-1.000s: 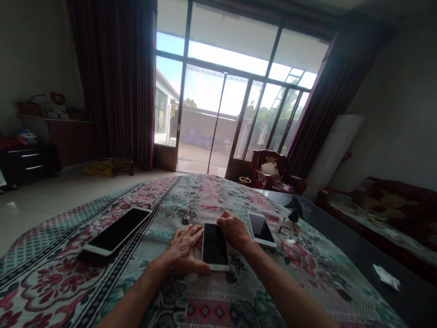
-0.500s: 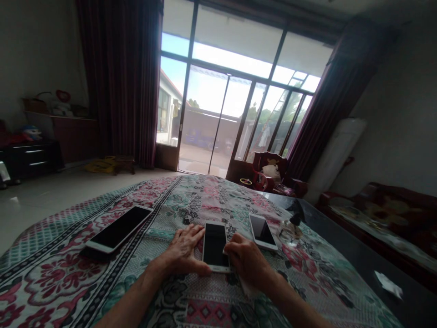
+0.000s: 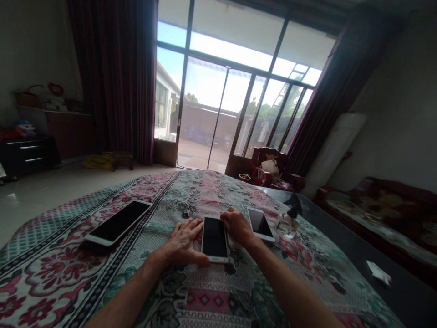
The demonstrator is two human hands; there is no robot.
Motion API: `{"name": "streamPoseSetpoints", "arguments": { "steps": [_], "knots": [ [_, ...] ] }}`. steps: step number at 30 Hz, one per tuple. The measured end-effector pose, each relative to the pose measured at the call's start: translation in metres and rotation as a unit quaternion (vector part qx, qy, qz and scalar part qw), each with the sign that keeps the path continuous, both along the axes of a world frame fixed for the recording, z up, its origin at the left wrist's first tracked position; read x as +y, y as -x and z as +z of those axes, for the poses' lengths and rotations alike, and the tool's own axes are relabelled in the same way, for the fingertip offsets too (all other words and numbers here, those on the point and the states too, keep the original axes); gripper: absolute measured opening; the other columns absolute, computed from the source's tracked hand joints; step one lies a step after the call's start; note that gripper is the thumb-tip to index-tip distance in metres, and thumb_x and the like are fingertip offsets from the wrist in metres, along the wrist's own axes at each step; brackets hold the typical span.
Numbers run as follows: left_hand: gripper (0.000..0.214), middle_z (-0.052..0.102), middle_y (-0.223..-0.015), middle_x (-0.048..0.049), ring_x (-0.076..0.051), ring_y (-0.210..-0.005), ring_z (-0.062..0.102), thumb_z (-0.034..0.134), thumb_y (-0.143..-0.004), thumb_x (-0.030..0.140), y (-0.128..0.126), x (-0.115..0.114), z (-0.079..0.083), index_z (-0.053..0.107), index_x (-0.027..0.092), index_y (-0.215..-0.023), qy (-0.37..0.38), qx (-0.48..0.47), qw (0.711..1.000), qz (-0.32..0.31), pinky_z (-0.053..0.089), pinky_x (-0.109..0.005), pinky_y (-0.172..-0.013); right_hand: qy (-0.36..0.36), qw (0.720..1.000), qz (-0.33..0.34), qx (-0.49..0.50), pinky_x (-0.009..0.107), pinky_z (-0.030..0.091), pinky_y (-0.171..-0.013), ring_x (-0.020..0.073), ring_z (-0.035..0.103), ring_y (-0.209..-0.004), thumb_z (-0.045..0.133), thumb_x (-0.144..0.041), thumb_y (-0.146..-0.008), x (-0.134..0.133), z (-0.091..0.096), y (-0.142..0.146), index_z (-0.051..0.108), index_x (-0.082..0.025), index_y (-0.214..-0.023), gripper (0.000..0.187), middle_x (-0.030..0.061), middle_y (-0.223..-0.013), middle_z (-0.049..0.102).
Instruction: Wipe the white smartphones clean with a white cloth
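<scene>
A white phone [image 3: 215,240] with a dark screen lies face up on the patterned cloth in front of me. My left hand [image 3: 184,241] rests flat along its left side, fingers stretched out, the thumb at the lower left corner. At the upper right edge of the phone, the fingers of my right hand [image 3: 236,225] are closed. A pale wipe [image 3: 234,244], perhaps cloth or tissue, shows under that hand, mostly hidden. To the right lies a second white phone [image 3: 260,224]. A larger white phone [image 3: 119,223] lies at the left, overlapping something dark underneath.
The floral tablecloth [image 3: 205,298] covers most of a dark table [image 3: 344,253]. A small clear glass object [image 3: 287,223] with a dark top stands beyond the right phone. Crumpled white paper [image 3: 378,272] lies on the bare table edge. A wooden armchair [image 3: 268,166] stands by the glass doors.
My right hand has slid up the phone's right edge, from its lower part to the upper corner, the pale wipe moving along. My left hand keeps its place beside the phone.
</scene>
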State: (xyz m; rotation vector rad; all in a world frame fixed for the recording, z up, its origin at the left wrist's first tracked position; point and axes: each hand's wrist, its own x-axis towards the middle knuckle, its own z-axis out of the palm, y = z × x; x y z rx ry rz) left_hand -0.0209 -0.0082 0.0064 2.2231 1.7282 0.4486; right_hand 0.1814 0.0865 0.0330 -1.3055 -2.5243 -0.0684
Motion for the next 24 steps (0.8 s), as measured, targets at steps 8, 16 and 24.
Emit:
{"name": "streamPoseSetpoints", "arguments": {
  "steps": [8,16,24],
  "knots": [
    [0.105,0.028,-0.156,-0.0079,-0.034,-0.144,0.019,0.067,-0.059,0.068,0.002,0.005,-0.008,0.032,0.021,-0.146,-0.018,0.011,1.0,-0.009,0.017,-0.05,-0.115,-0.001,0.999,0.026,0.031,0.021,0.039,-0.073,0.012,0.058,-0.08,0.047,-0.023,-0.093,-0.038,-0.005,-0.014,0.069,-0.021,-0.084,0.023,0.003,-0.089,0.06],
    [0.099,0.037,-0.152,-0.0085,-0.035,-0.141,0.027,0.068,-0.06,0.068,0.001,0.001,-0.009,0.039,0.023,-0.142,-0.053,0.007,0.999,-0.002,0.022,-0.051,-0.113,0.003,0.999,0.019,0.04,0.022,0.039,-0.07,0.0126,0.058,-0.079,0.048,-0.024,-0.093,-0.076,-0.008,-0.024,0.069,-0.022,-0.084,0.023,0.0026,-0.089,0.061],
    [0.089,0.04,-0.15,-0.0071,-0.031,-0.14,0.031,0.067,-0.064,0.065,0.001,-0.004,-0.006,0.044,0.025,-0.139,-0.055,0.016,0.998,0.003,0.022,-0.044,-0.115,0.007,0.998,-0.014,0.066,0.021,0.039,-0.07,0.0125,0.059,-0.081,0.048,-0.024,-0.093,-0.099,-0.015,-0.026,0.069,-0.023,-0.091,0.021,0.0032,-0.095,0.061]
  ]
}}
